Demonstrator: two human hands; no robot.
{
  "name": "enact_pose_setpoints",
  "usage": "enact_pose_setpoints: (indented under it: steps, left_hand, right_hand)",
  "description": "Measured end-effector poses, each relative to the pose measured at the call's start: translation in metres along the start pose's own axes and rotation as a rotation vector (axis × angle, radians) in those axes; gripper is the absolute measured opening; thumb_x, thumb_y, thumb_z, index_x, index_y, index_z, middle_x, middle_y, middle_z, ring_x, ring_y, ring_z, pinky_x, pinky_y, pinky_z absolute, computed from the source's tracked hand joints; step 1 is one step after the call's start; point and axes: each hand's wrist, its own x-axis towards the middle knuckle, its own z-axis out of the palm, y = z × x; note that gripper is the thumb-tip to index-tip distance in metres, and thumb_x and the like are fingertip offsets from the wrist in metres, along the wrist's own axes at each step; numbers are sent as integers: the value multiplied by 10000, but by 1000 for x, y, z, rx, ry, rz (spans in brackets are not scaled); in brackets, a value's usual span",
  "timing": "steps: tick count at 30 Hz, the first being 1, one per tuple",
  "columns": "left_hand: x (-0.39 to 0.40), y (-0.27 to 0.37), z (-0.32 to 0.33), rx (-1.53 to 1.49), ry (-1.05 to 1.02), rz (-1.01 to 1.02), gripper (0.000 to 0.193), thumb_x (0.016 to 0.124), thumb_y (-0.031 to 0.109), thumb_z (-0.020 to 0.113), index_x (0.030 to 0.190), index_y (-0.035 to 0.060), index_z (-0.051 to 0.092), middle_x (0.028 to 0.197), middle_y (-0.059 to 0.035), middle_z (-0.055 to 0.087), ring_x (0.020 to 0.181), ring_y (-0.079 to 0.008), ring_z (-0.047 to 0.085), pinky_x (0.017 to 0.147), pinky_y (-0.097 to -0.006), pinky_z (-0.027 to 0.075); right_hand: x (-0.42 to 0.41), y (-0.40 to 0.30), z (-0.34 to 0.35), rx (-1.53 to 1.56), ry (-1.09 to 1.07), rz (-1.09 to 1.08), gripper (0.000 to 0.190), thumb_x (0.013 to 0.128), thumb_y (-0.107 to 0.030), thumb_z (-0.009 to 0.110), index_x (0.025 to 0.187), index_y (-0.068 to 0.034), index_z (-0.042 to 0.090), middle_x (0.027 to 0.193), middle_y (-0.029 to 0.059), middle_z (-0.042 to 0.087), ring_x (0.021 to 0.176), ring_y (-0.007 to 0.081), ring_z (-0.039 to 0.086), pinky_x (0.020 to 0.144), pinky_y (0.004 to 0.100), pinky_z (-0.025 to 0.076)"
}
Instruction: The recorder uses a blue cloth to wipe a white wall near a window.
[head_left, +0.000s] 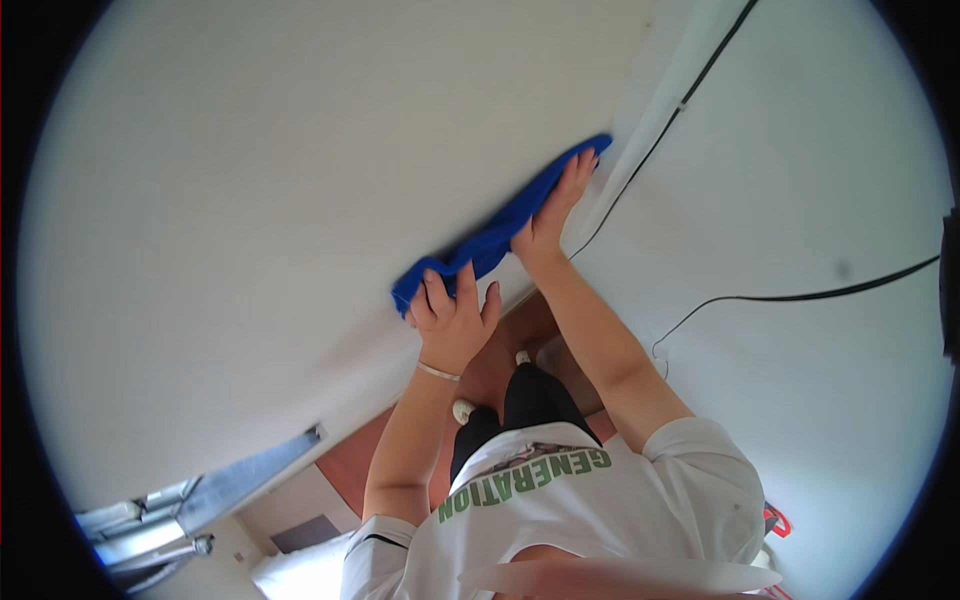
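Note:
A blue cloth (495, 229) lies stretched along the white wall (285, 187) near the corner. My left hand (451, 307), with a bracelet at the wrist, touches its lower left end; the middle fingers rest on the cloth and the thumb stands apart from it. Higher up and to the right, my right hand (555, 210) lies with extended fingers on the cloth's upper part, pressing it against the wall. Some of the fingertips are hidden by the cloth's folds.
Black cables (660, 139) run along the adjoining wall on the right, one leading to a dark object at the right rim. Below are a reddish-brown floor (367, 450) and my shoes. A window opening with a metal frame (247, 469) is at the lower left.

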Motion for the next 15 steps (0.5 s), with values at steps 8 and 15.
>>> enact_pose_setpoints:
  steps: [8,15]
  left_hand:
    - [-54,23,67,53,-120,173,421,777,435,585,1103,170,609,1302,-118,389,1062,-289,358,823,-380,311]
    - [-90,35,79,-98,-284,95,483,780,419,599,1173,142,566,1268,-165,392,989,-333,402,812,-427,334]
  right_hand:
    - [-112,71,-5,-81,-176,52,892,845,-437,511,1422,40,27,1474,286,11,1342,499,33,1068,568,73]
    - [-175,96,-27,-127,-419,279,945,830,-403,550,1415,51,-37,1458,316,-65,1362,460,-36,1089,526,44]
